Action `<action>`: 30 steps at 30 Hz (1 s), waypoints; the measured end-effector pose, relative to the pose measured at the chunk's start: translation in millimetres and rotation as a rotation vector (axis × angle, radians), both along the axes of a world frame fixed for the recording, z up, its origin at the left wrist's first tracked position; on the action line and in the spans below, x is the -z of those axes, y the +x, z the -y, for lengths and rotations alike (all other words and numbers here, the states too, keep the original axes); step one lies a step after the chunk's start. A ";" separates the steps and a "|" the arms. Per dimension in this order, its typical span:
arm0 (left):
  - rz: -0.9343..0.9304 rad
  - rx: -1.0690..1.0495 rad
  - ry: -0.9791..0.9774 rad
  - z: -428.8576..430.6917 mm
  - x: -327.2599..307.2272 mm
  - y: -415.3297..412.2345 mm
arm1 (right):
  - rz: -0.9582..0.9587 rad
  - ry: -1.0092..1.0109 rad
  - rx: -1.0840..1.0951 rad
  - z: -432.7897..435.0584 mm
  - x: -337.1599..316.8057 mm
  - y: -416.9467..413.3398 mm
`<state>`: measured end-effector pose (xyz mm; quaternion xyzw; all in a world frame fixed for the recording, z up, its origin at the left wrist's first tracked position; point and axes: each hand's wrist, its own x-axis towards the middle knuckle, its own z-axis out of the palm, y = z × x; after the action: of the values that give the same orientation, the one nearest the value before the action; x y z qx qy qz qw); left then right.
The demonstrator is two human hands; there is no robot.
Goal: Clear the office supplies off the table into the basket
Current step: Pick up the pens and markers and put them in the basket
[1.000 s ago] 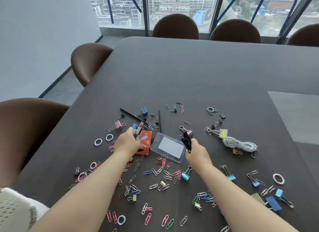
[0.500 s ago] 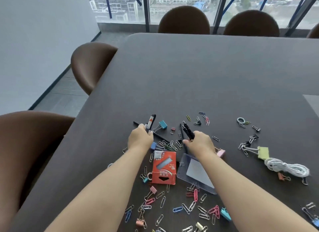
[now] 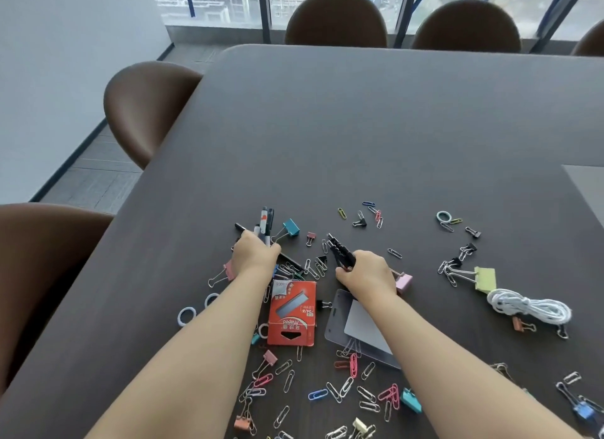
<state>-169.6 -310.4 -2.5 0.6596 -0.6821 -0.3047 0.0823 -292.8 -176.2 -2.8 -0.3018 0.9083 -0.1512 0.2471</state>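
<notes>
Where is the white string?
In the head view the bundled white string lies on the dark table at the right side, just past the yellow binder clip and well right of the right hand.

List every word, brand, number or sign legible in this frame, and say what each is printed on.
"Maped": brand name on the red staples box, upside down from this view.
"24/6": number on a white label on the same box.
Other characters on the box: too small and blurred to read.
Pens in the left hand: markings unreadable.
Badge holder: no readable text.
</notes>
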 end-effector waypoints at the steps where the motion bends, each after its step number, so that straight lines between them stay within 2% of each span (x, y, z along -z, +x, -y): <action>1: -0.007 -0.013 0.010 -0.5 -0.1 -0.5 | 0.006 -0.017 0.011 -2.6 -0.9 -0.2; 10: 0.152 0.059 0.042 -4.2 -0.7 -5.2 | 0.101 -0.174 0.057 -20.5 0.2 -2.6; 17: 0.120 0.048 0.146 -12.1 -7.2 -4.0 | 0.149 -0.193 0.011 -29.9 -2.5 0.6; 20: 0.041 0.080 0.122 -24.6 -12.9 -0.6 | 0.130 -0.208 0.007 -36.8 -15.1 -0.1; 25: -0.270 0.180 -0.040 -48.1 -49.3 4.7 | 0.160 -0.336 0.027 -53.7 -46.6 -3.9; 30: -0.343 0.317 -0.012 -77.4 -85.1 34.2 | 0.139 -0.443 -0.005 -74.1 -85.5 12.3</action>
<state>-135.4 -233.1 82.6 0.4823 -0.7549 -0.4176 0.1521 -280.5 -102.1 82.7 -0.3399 0.8330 -0.3665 0.2372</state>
